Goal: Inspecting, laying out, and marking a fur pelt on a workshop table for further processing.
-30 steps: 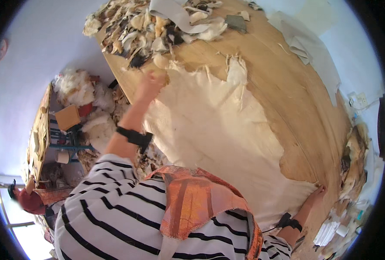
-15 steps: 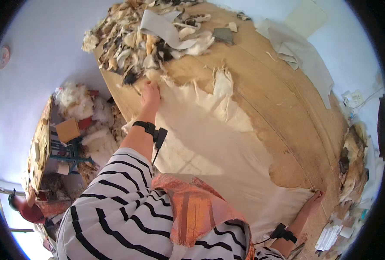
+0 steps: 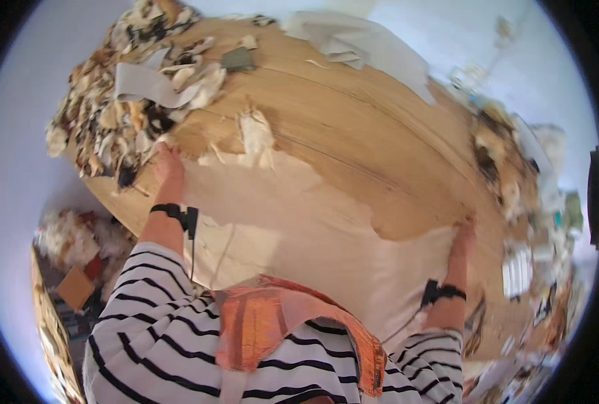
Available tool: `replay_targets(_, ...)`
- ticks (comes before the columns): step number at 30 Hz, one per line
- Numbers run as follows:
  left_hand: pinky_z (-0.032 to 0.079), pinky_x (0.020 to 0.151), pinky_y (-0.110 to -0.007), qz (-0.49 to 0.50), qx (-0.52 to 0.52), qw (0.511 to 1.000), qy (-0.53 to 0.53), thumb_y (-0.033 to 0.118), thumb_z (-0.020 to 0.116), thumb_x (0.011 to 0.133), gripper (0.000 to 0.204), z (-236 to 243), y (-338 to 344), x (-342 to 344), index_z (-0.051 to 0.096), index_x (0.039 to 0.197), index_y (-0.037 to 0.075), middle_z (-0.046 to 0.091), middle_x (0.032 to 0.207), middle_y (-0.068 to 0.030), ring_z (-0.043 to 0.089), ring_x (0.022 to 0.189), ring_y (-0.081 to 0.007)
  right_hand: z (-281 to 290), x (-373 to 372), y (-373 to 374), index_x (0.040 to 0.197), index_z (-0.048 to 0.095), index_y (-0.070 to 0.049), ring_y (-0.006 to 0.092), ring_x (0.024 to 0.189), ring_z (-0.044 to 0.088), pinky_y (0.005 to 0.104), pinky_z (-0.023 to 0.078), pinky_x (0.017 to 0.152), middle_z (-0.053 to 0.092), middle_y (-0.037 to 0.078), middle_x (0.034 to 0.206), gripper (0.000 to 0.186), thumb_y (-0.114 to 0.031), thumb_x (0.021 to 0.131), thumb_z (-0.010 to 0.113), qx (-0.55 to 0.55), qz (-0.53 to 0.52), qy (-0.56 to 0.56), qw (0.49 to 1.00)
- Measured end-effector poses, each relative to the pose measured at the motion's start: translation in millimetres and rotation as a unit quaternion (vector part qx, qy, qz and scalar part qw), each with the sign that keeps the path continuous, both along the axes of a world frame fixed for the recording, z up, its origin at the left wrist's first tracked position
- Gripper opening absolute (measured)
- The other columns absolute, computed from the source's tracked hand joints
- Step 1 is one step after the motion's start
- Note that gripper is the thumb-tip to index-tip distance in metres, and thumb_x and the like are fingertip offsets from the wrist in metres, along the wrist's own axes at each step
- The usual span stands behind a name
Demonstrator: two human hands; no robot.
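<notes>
A pale cream animal hide (image 3: 292, 222) with ragged edges lies spread across the wooden table before me. At its far-left corner my left hand (image 3: 169, 163) is closed on the edge, close beside a heap of fur scraps. My right hand (image 3: 466, 232) grips the hide's right end, its fingers slightly blurred. Between the two hands the skin lies mostly flat, with a crumpled tab (image 3: 254, 138) sticking up from its far edge. Both my arms are stretched wide apart.
A pile of fur scraps (image 3: 104, 101) covers the table's far left, with a white curled strip (image 3: 148, 82) on top. Beside it lies a grey-green square (image 3: 238, 59). White sheets (image 3: 360, 40) rest along the far edge. More fur (image 3: 498, 151) lies at the right.
My view has swung to the right, so the scene sits further left. My right hand has moved away from me with the hide's right end; my left hand stays at its corner.
</notes>
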State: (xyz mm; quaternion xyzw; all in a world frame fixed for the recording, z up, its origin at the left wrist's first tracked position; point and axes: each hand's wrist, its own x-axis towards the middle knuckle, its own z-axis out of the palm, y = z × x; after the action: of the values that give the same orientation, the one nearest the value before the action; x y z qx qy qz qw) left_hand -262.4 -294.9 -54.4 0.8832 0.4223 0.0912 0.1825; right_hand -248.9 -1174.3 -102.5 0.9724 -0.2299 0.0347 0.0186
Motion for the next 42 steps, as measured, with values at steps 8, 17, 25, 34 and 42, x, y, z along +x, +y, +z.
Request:
replay_targets(8, 0.02, 0.114, -0.058, -0.36, 0.224, 0.905, -0.018, 0.038, 0.052, 0.097, 0.067, 19.3, -90.0, -129.0, 0.024, 0.155, 0.017, 0.025, 0.159, -0.0109, 0.023, 0.145, -0.0359, 76.8, -175.8, 232.8, 0.148, 0.039, -0.016, 0.0312, 0.144, 0.028, 0.0564, 0.015, 0.116, 0.033, 0.013, 0.156, 0.065, -0.044, 0.092, 0.055, -0.037, 0.309, -0.089, 0.946)
replay_targets(17, 0.017, 0.115, -0.06, -0.4, 0.271, 0.876, 0.012, 0.041, 0.045, 0.099, 0.06, 13.2, -151.4, -59.7, 0.027, 0.154, 0.024, 0.025, 0.159, -0.008, 0.021, 0.147, -0.033, 68.7, -111.9, 238.8, 0.149, 0.038, -0.024, 0.0327, 0.144, 0.026, 0.0569, 0.015, 0.117, 0.033, 0.013, 0.155, 0.055, -0.038, 0.098, 0.047, 0.024, 0.253, -0.077, 0.964)
replay_targets(25, 0.023, 0.117, -0.046, -0.457, 0.288, 0.84, -0.055, 0.034, 0.051, 0.098, 0.057, -7.4, -78.4, -108.0, 0.039, 0.148, 0.01, 0.035, 0.154, -0.0116, 0.03, 0.143, -0.0303, 70.0, -218.7, 202.2, 0.151, 0.034, -0.02, 0.0292, 0.143, 0.03, 0.0516, 0.02, 0.117, 0.033, 0.013, 0.155, 0.055, -0.032, 0.098, 0.045, -0.024, 0.32, -0.028, 0.947)
replay_targets(34, 0.03, 0.114, -0.044, -0.517, 0.047, 0.85, -0.089, 0.003, 0.059, 0.087, 0.057, 64.1, -60.6, -238.0, 0.047, 0.143, 0.011, 0.04, 0.149, -0.0151, 0.037, 0.138, -0.0326, 135.5, -325.6, 147.9, 0.14, 0.049, -0.018, 0.0299, 0.136, 0.04, 0.0473, 0.028, 0.115, 0.044, 0.011, 0.147, 0.065, -0.014, 0.079, 0.071, 0.235, 0.363, 0.07, 0.899)
replay_targets(42, 0.045, 0.097, -0.04, -0.466, -0.008, 0.88, -0.085, -0.007, 0.059, 0.081, 0.027, 56.9, -85.5, -219.0, 0.065, 0.104, 0.006, 0.062, 0.117, -0.0118, 0.057, 0.113, -0.0314, 106.9, -314.9, 127.1, 0.12, 0.063, -0.015, 0.0261, 0.128, 0.048, 0.044, 0.037, 0.106, 0.058, 0.006, 0.132, 0.04, -0.013, 0.08, 0.069, 0.166, 0.427, 0.032, 0.888)
